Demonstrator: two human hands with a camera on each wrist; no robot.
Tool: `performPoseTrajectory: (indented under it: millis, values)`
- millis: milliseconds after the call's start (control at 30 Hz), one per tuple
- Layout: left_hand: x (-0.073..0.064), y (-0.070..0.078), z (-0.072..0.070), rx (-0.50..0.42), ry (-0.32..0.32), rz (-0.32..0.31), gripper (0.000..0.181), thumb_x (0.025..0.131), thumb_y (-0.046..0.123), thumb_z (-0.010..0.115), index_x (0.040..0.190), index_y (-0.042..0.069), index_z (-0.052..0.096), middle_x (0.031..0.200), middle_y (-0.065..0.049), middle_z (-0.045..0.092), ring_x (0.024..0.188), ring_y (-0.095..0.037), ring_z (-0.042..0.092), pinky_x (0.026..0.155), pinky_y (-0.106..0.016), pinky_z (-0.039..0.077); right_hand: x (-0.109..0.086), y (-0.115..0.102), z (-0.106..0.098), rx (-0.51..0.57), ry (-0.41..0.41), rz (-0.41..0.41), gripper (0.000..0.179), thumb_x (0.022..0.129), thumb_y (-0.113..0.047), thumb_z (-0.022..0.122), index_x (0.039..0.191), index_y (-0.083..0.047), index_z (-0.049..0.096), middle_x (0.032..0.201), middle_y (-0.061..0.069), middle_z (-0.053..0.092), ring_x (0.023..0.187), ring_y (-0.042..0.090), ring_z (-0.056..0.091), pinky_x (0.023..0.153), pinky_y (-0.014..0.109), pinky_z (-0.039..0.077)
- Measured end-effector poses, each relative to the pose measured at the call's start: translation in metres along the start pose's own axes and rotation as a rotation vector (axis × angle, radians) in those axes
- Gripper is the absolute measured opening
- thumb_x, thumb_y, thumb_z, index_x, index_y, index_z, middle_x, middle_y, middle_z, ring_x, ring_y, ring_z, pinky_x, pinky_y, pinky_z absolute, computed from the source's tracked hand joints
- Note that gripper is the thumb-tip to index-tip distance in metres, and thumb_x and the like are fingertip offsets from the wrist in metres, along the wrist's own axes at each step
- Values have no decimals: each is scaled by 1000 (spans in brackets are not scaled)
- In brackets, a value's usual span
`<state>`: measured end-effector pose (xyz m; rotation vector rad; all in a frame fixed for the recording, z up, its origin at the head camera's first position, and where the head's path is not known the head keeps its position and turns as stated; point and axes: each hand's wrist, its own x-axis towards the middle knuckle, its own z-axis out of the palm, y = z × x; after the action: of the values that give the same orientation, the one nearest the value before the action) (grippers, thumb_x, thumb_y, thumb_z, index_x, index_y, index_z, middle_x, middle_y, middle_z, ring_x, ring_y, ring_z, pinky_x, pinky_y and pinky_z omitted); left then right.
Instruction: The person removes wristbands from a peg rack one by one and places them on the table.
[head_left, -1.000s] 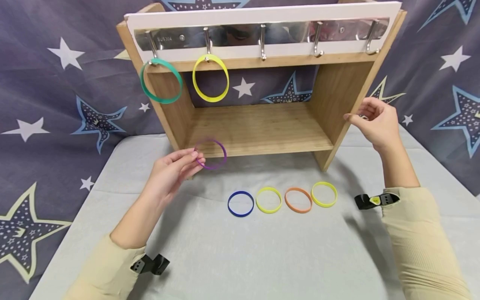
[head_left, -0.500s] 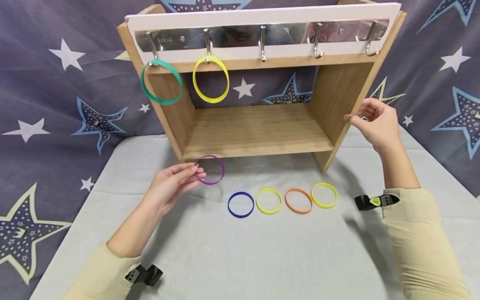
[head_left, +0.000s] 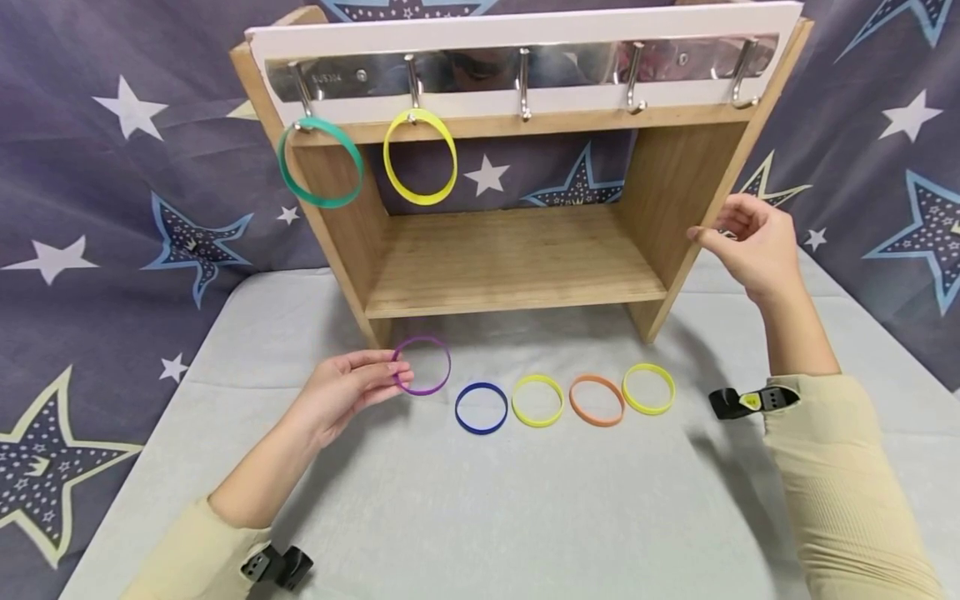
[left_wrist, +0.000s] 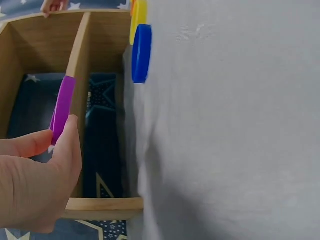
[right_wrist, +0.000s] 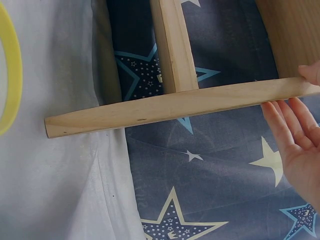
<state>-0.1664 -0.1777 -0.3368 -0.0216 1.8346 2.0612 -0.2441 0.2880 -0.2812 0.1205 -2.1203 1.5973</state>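
Note:
My left hand [head_left: 348, 392] pinches a thin purple wristband [head_left: 422, 393] between thumb and fingers, in front of the rack's lower left leg. In the left wrist view the purple wristband [left_wrist: 62, 107] is seen nearly edge-on. My right hand [head_left: 757, 246] grips the right side panel of the wooden rack [head_left: 517, 258]; in the right wrist view its thumb and fingers lie on either side of the board [right_wrist: 200, 107]. A green wristband [head_left: 321, 200] hangs on the leftmost hook and a yellow wristband [head_left: 422, 198] on the second hook.
On the grey cloth [head_left: 525, 508] lie a blue wristband [head_left: 482, 431], a yellow-green one, an orange wristband [head_left: 597, 422] and a yellow wristband [head_left: 648, 411] in a row. A metal hook strip [head_left: 472, 73] spans the rack's top. A star-patterned curtain [head_left: 112, 208] stands behind.
My left hand has come down from the shelf's front edge toward the cloth, still pinching the purple wristband. My right hand stays on the rack's side panel.

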Motion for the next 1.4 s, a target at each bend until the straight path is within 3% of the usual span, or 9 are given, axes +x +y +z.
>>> performPoseTrajectory:
  millis: [367, 500, 733, 933, 1133, 1400]
  values:
    - [-4, -19, -2, 35, 25, -58, 44, 94, -4, 52, 131, -22, 36, 87, 2, 73, 84, -5, 71, 83, -20, 60, 0, -1, 1, 74, -6, -14, 32, 74, 10, 69, 88, -19, 68, 75, -17, 68, 69, -3, 63, 58, 6, 50]
    - [-4, -25, -2, 43, 27, -84, 42, 94, -4, 52, 129, -23, 37, 85, 1, 73, 83, -6, 71, 83, -21, 61, -1, -1, 1, 53, -3, -14, 32, 74, 9, 69, 88, -20, 68, 76, -18, 67, 69, -4, 62, 58, 6, 50]
    - [-4, -31, -1, 75, 17, -150, 42, 93, -3, 54, 128, -23, 40, 97, -15, 74, 84, -9, 71, 84, -24, 61, -1, 0, 1, 33, 4, -9, 33, 75, 8, 70, 90, -22, 69, 76, -19, 67, 70, -5, 62, 59, 6, 50]
    - [-3, -34, -2, 113, -1, -176, 40, 93, -2, 55, 125, -22, 42, 94, -9, 73, 85, -9, 70, 84, -24, 61, -2, 1, 1, 66, 3, -10, 33, 74, 9, 70, 89, -20, 69, 76, -17, 68, 69, -4, 63, 59, 6, 50]
    - [-3, -30, -3, 250, -7, -161, 41, 93, 2, 57, 125, -20, 46, 95, -7, 69, 85, -8, 68, 85, -25, 61, -1, 1, 1, 129, -1, -18, 33, 73, 11, 69, 87, -18, 69, 74, -15, 68, 68, -2, 63, 57, 6, 50]
    - [-5, -24, -5, 573, 40, -64, 37, 90, 9, 63, 118, -15, 58, 104, -23, 70, 85, -17, 71, 81, -32, 63, 0, 2, 1, 139, -2, -13, 32, 72, 11, 69, 86, -18, 69, 74, -15, 68, 68, -2, 63, 57, 6, 50]
